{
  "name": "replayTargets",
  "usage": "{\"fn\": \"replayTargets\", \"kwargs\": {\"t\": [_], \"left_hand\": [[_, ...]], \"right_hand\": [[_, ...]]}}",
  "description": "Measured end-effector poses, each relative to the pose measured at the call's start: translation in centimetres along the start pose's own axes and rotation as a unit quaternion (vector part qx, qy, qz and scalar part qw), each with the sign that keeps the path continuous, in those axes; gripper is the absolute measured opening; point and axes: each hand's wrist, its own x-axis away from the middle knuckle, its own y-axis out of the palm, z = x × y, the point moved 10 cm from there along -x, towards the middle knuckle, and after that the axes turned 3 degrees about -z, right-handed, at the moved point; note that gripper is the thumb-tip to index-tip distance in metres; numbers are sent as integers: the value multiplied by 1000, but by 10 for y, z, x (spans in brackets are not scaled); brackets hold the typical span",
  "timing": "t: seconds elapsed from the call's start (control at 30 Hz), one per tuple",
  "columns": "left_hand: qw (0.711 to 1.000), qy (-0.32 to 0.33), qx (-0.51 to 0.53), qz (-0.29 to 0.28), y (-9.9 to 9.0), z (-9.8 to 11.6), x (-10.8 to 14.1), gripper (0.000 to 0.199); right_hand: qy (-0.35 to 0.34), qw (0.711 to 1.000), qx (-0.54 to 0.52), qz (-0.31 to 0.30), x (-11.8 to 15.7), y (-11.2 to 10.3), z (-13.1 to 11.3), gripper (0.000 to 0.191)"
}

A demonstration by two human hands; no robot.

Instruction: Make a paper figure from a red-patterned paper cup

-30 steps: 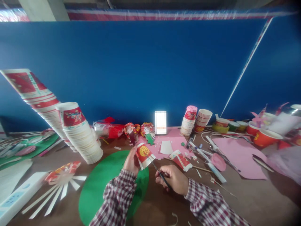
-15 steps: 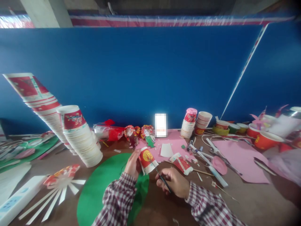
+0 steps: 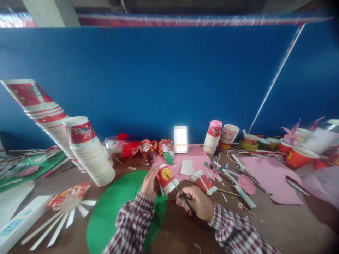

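Note:
My left hand (image 3: 149, 183) grips the left side of a red and white piece of paper cup (image 3: 166, 178) with a yellow round emblem. In my right hand (image 3: 197, 201) is a slim black-handled tool (image 3: 185, 201), perhaps a craft knife; its exact kind is unclear. Its thin tip lies against the cup piece near the emblem. Under the left wrist lies a round green sheet (image 3: 113, 211). Just beyond my right hand is another red and white cut cup piece (image 3: 203, 182).
Tall leaning stacks of paper cups (image 3: 91, 155) stand at left, near a white power strip (image 3: 21, 222) and a cut-open cup (image 3: 71, 203). Shorter cup stacks (image 3: 212, 137), pens (image 3: 235, 181), pink paper (image 3: 275, 180) and red bowls (image 3: 302, 157) are at right. A blue partition (image 3: 159, 77) rises behind.
Both hands and the cup piece stay nearly in place. The tool has shifted very slightly against the cup piece, and the whole view has moved up a little.

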Motion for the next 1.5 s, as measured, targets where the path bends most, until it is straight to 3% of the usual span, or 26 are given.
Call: {"fn": "replayTargets", "kwargs": {"t": [0.8, 1.0, 1.5], "left_hand": [[997, 9, -76, 13, -7, -2, -1, 28], [995, -3, -103, -5, -2, -8, 0, 27], [996, 0, -90, -3, -2, -9, 0, 26]], "right_hand": [[16, 999, -27, -9, 2, 0, -3, 30], [19, 1000, -12, -13, 5, 1, -6, 28], [0, 1000, 3, 24, 5, -4, -13, 32]]}}
